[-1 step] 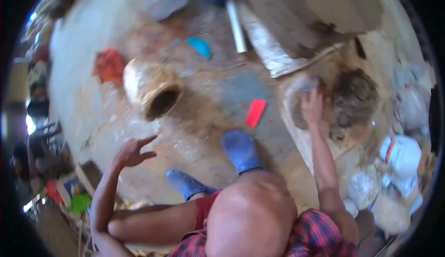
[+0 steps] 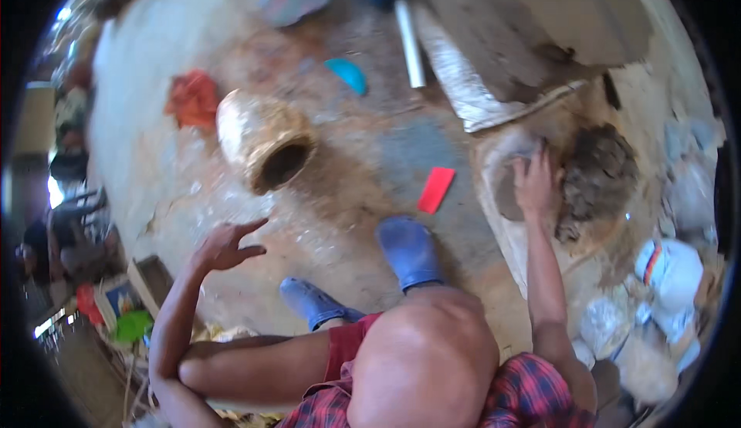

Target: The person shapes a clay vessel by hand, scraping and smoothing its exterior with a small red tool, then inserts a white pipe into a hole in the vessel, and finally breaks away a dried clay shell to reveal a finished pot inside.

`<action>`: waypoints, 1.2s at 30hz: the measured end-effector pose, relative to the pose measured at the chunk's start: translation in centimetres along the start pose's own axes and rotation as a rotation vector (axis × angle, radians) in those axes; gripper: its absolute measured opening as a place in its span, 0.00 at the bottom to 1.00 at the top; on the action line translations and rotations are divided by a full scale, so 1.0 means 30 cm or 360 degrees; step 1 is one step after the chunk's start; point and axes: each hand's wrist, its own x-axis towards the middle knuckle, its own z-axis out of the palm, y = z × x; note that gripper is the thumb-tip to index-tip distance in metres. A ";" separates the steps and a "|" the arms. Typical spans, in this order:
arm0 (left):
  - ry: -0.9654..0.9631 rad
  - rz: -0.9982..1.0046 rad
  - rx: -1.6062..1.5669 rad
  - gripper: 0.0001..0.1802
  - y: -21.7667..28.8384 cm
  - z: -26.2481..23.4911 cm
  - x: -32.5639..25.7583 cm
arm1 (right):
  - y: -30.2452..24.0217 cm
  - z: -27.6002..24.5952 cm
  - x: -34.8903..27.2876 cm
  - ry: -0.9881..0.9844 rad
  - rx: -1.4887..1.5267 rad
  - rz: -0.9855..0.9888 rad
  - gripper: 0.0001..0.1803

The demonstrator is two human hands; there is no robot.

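The dark clay-like heap was set on a pale sheet, just right of the right hand, elongated near to far. That hand's fingers were spread over a round grey patch; the left hand, well apart, was held wide and empty. The pot was tipped sideways, mouth facing near-right, contents hidden.

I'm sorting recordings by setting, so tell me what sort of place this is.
Probably a pottery workshop: a dark clay-like heap sits beside the right hand, and a rounded vessel rests on the stained floor.
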 end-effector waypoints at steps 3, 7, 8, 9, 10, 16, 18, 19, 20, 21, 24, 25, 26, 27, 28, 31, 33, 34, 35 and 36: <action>0.0131 0.0052 -0.0092 0.41 -0.032 0.030 -0.029 | 0.025 -0.027 -0.035 0.0123 -0.0168 -0.0212 0.35; -0.0080 -0.0077 -0.0020 0.40 -0.002 0.017 -0.067 | 0.011 -0.035 -0.033 0.0017 -0.0134 -0.0267 0.30; -0.0113 -0.0017 -0.0034 0.40 0.015 0.011 -0.062 | 0.025 -0.046 -0.010 0.0013 -0.0115 -0.0279 0.29; -0.0113 0.0068 -0.0033 0.40 0.034 0.001 -0.057 | 0.039 -0.059 0.013 0.0011 -0.0097 -0.0288 0.29; -0.0112 0.0154 -0.0030 0.40 0.055 -0.012 -0.051 | 0.056 -0.080 0.035 -0.0107 -0.0084 -0.0289 0.28; -0.0112 0.0516 0.0017 0.39 0.263 -0.089 0.137 | 0.061 -0.233 0.052 -0.0397 0.0089 -0.0338 0.21; 0.0026 0.0695 -0.0019 0.39 0.348 -0.026 0.252 | 0.051 -0.263 0.011 -0.0450 0.0156 -0.0238 0.21; -0.0024 0.0745 -0.0169 0.38 0.427 -0.034 0.286 | 0.047 -0.278 -0.008 -0.0472 0.0189 -0.0184 0.20; -0.0075 0.0799 -0.0317 0.38 0.505 -0.036 0.318 | -0.005 -0.330 -0.048 -0.0444 0.0062 -0.0229 0.19; 0.0027 0.0886 -0.0434 0.38 0.548 -0.009 0.331 | -0.095 -0.378 -0.086 -0.0418 -0.0020 -0.0291 0.18; -0.0014 0.1018 -0.0908 0.42 0.698 0.128 0.451 | -0.216 -0.528 -0.165 -0.0434 -0.0148 -0.0300 0.16; -0.0111 0.0926 -0.1214 0.43 0.735 0.206 0.506 | -0.270 -0.551 -0.184 -0.0374 -0.0056 -0.0356 0.15; -0.0213 0.0814 -0.1525 0.45 0.764 0.298 0.562 | -0.330 -0.566 -0.199 -0.0327 0.0038 -0.0413 0.14; -0.0326 0.0720 -0.1839 0.46 0.797 0.349 0.601 | -0.381 -0.580 -0.207 -0.0268 0.0104 -0.0461 0.13; -0.0454 0.0905 -0.2390 0.52 0.881 0.279 0.537 | -0.417 -0.599 -0.203 -0.0242 0.0169 -0.0497 0.13; -0.0225 0.0696 -0.3328 0.59 0.952 0.189 0.437 | -0.586 -0.534 -0.200 -0.0006 0.0471 -0.0795 0.14; -0.0069 0.0871 -0.3598 0.61 0.892 0.166 0.431 | -0.662 -0.454 -0.197 -0.0001 0.0618 -0.1024 0.16; 0.0023 0.0973 -0.3737 0.62 0.861 0.143 0.425 | -0.706 -0.420 -0.195 0.0039 0.0686 -0.1132 0.17; 0.0116 0.1034 -0.3758 0.62 0.836 0.134 0.431 | -0.731 -0.381 -0.199 0.0064 0.0755 -0.1233 0.18; 0.0228 0.1093 -0.3764 0.62 0.805 0.118 0.428 | -0.756 -0.360 -0.201 -0.0039 0.0880 -0.1294 0.18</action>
